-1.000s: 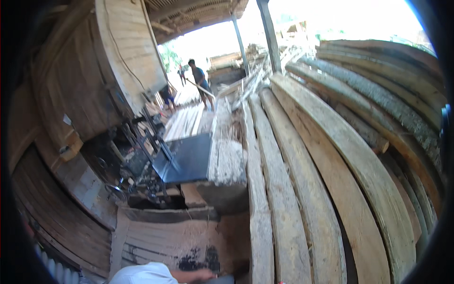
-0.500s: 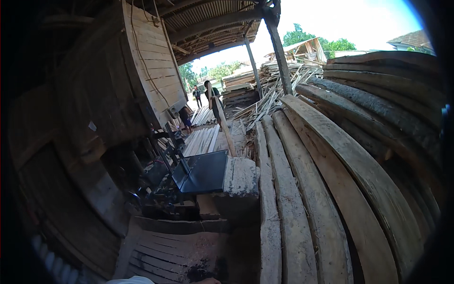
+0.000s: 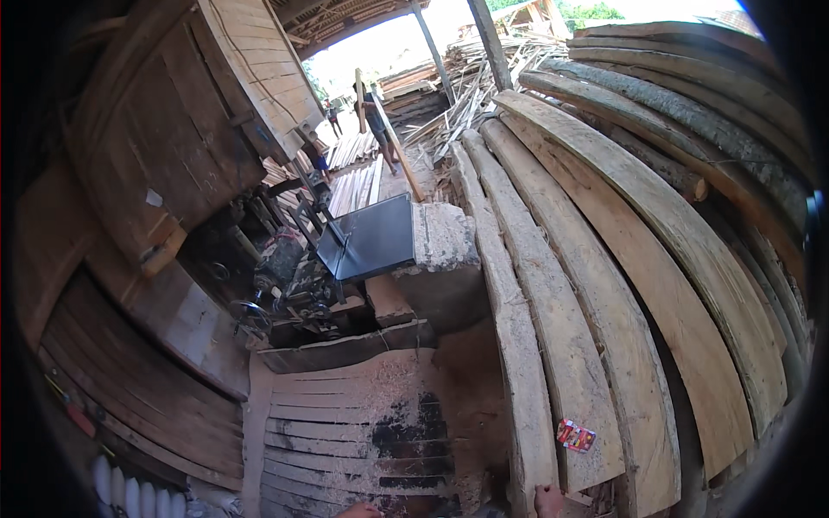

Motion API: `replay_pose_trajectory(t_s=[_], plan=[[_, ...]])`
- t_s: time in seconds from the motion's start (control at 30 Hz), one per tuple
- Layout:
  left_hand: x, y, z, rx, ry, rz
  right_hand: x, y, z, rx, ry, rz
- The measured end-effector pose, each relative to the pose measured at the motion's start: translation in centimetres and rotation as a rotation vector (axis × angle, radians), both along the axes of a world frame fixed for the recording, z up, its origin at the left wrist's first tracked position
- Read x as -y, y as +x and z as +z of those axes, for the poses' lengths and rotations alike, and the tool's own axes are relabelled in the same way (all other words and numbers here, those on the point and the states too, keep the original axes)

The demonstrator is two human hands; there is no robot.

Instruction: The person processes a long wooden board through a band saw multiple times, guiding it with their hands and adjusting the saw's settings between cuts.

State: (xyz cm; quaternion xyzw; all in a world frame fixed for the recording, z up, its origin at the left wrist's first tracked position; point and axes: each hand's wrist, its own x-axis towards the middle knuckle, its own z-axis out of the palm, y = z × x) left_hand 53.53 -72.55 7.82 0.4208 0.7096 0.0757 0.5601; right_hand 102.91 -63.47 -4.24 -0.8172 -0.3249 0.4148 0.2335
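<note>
At the lower edge, my right hand [image 3: 548, 501] is closed at the near end of the leftmost rough-sawn plank [image 3: 509, 345], its fingers against the wood's right edge. Only a sliver of my left hand [image 3: 358, 511] shows at the bottom, over the sawdust-strewn slatted floor [image 3: 319, 436]; its fingers are mostly cut off. Several long, thick planks [image 3: 553, 285] lie side by side to the right, running away from me. A small red packet [image 3: 576, 436] rests on the second plank, close to my right hand.
Ahead stands a sawing machine with a flat black table [image 3: 371, 237] beside a concrete block [image 3: 445, 237]. A large wooden housing [image 3: 173, 129] rises at left. Logs [image 3: 673, 104] are stacked at far right. Beyond, a person [image 3: 377, 121] stands by a leaning board [image 3: 397, 147].
The view has tipped downward, bringing more floor and the planks' near ends into sight. My right hand and the red packet now show. The far person's legs have come into view.
</note>
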Motion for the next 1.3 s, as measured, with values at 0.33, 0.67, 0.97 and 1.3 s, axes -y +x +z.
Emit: replay_pose_trajectory(t_s=[0.33,0.67,0.97,1.3], plan=[[8.2,-2.5,-4.3,-0.239,-0.280,-0.244,1.7,-2.8,0.6,0.134,0.271,0.001],[8.1,11.6,-0.2,-0.174,-0.133,-0.444,2.3,2.3,-2.1,-0.370,0.352,0.029],[18.4,19.3,-4.2,-0.383,-0.234,-0.417,28.7,7.3,-6.0,-0.655,0.221,-0.179],[26.8,46.0,-2.2,0.126,-0.091,-0.951,69.9,33.4,-5.3,-0.503,-0.888,-0.134]])
